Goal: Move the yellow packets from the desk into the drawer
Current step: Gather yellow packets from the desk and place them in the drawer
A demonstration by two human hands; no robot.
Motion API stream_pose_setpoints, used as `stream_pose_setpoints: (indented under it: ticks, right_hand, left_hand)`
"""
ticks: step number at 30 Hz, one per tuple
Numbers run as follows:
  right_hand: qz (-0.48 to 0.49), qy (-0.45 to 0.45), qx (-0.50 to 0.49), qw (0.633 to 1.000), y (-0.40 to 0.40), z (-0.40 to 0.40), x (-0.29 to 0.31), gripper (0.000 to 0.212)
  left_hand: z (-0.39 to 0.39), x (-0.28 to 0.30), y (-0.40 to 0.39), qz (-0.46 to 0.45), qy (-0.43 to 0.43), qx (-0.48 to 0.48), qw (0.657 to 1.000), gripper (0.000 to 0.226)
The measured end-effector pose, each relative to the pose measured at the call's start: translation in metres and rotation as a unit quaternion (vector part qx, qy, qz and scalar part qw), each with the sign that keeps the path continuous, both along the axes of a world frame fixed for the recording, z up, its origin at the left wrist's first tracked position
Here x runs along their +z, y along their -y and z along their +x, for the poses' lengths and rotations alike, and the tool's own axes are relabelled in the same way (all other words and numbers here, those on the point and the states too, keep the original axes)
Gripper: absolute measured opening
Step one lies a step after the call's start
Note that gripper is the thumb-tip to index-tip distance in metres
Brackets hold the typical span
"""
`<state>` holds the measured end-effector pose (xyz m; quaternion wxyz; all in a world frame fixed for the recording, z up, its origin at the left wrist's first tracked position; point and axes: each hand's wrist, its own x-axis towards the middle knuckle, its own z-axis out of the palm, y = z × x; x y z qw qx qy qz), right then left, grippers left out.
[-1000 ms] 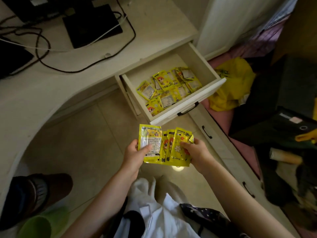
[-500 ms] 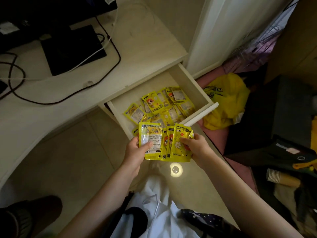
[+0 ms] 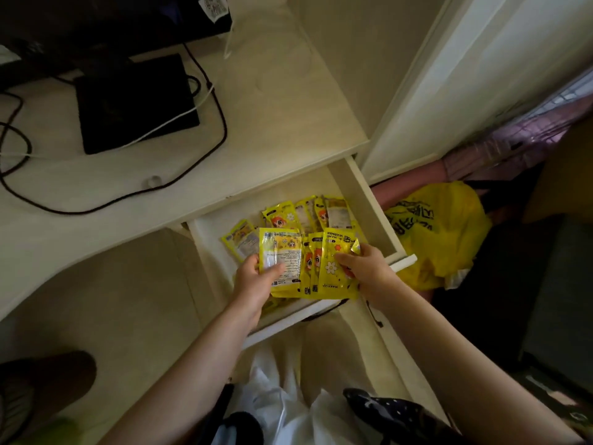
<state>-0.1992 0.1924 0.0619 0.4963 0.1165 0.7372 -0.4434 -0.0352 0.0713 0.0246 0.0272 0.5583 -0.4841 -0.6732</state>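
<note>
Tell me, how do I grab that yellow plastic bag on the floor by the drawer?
Take the yellow plastic bag by the crumpled plastic bunched at its top, coming down from above. It lies slumped and soft on the floor beside the open drawer, so gathered folds probably give the best hold. I can't make out handles.

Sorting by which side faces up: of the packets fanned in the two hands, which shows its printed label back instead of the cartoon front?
The leftmost packet, held by the left hand; it shows small print, the others daisy or cartoon fronts.

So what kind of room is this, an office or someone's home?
Most likely a home, perhaps a bedroom study corner: a pale desk carrying a dark device and cables, its open drawer, and a yellow plastic bag on the floor.
</note>
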Motion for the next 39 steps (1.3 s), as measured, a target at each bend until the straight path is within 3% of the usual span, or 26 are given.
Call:
stream_pose_setpoints:
  ticks: [2,5,15,20,24,26,29,39]
  right_hand:
    - [0.000,0.005,0.032,0.999,0.004,-0.018,-0.003,0.034]
    - [-0.003,0.002,0.086,0.996,0.012,-0.044,-0.007,0.026]
    - [0.032,-0.084,0.209,0.974,0.069,-0.106,-0.060,0.009]
    - [0.042,-0.102,0.240,0.965,0.112,-0.127,-0.096,0.012]
    - [0.041,-0.120,0.257,0.958,0.138,-0.143,-0.116,0.040]
    - [0.052,-0.133,0.263,0.954,0.147,-0.150,-0.124,0.040]
    - [0.076,-0.155,0.265,0.949,0.152,-0.156,-0.135,0.031]
    - [0.126,-0.157,0.328,0.923,0.125,-0.144,-0.135,0.022]
  left_hand:
    - [-0.012,-0.006,-0.002,-0.001,0.023,0.014,1.000,0.085]
    - [-0.032,-0.011,-0.007,-0.004,0.038,0.046,0.998,0.091]
    - [-0.092,-0.071,0.025,0.032,0.100,0.134,0.985,0.086]
    - [-0.122,-0.092,0.058,-0.022,0.150,0.108,0.983,0.068]
    - [-0.143,-0.110,0.081,-0.066,0.151,0.112,0.980,0.050]
    - [-0.149,-0.118,0.089,-0.068,0.146,0.116,0.980,0.046]
    - [-0.155,-0.121,0.096,-0.076,0.139,0.112,0.981,0.022]
    - [-0.126,-0.107,0.093,-0.163,0.202,0.011,0.966,0.041]
